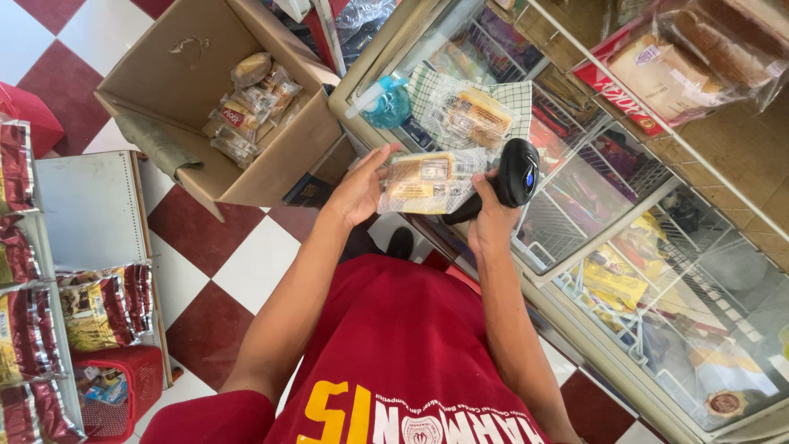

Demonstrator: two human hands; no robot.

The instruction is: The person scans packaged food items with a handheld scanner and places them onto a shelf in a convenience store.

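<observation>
Pinching the light, crinkly bread packet (427,182) by its edge, your left hand (359,191) stays gentle on the squashable loaf while your right hand (491,220) closes round the scanner (514,174).

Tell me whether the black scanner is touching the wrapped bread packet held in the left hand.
Cannot tell. In the head view the scanner overlaps the bread packet's right edge, with no gap or contact plainly visible.

Single head view, looking steeply down over the chest (close on both hands), floor beyond
</observation>
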